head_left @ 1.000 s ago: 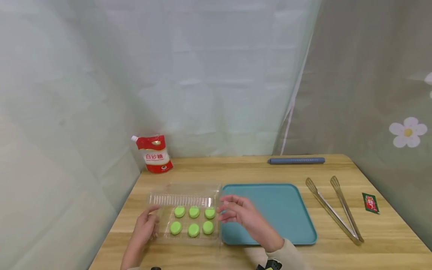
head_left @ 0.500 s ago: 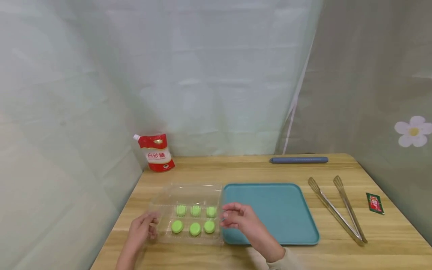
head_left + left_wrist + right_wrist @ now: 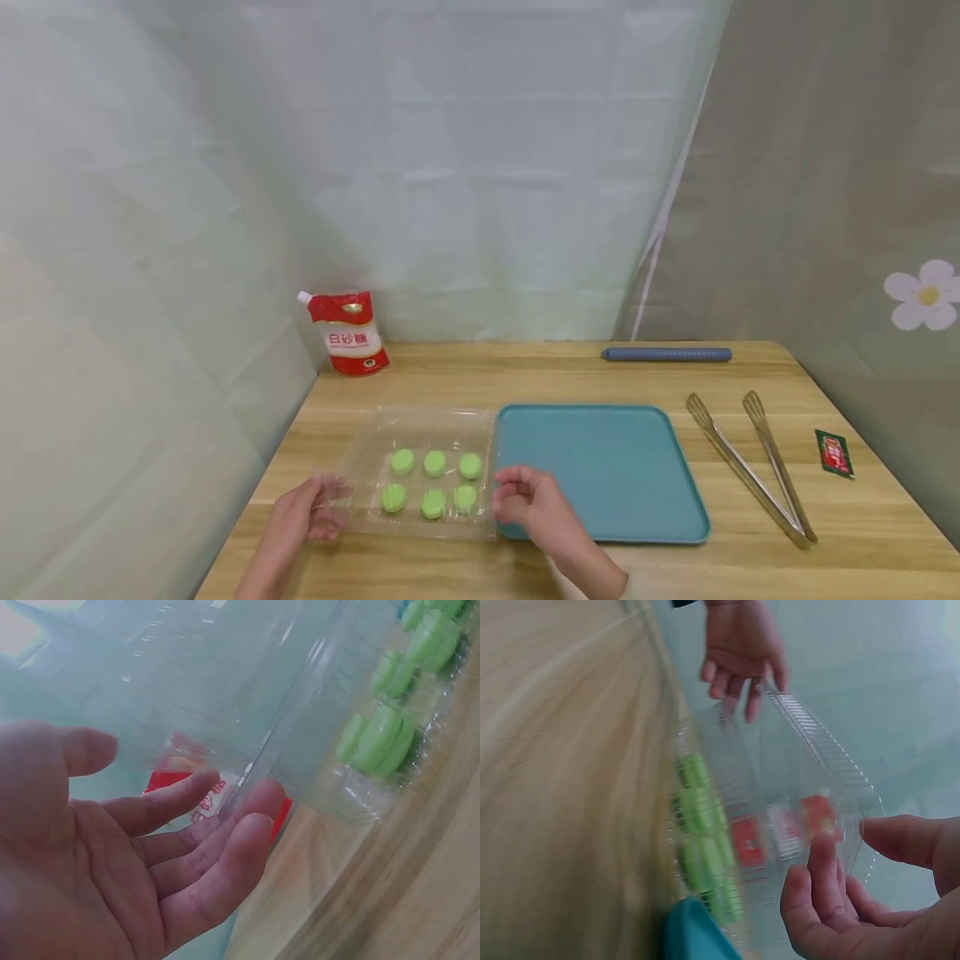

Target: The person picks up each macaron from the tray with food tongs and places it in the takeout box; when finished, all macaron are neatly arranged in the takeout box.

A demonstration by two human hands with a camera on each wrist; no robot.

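Note:
A clear plastic box lies at the table's left centre, holding several green macarons in two rows. Its clear hinged lid is partly raised above them. At the lid's left end, my left hand touches the plastic with extended fingers, the thumb apart from them in the left wrist view. My right hand pinches the lid's right edge between thumb and fingers, as the right wrist view shows. Reflections blur the lid's exact edges in the head view.
A blue tray sits right beside the box. Metal tongs and a small green-and-red packet lie farther right. At the back are a red-and-white sugar pouch and a blue stick-shaped object. Curtains surround the table.
The lid has swung forward and down over the macarons. Both hands have moved slightly toward the table's front with it. The view has shifted a little.

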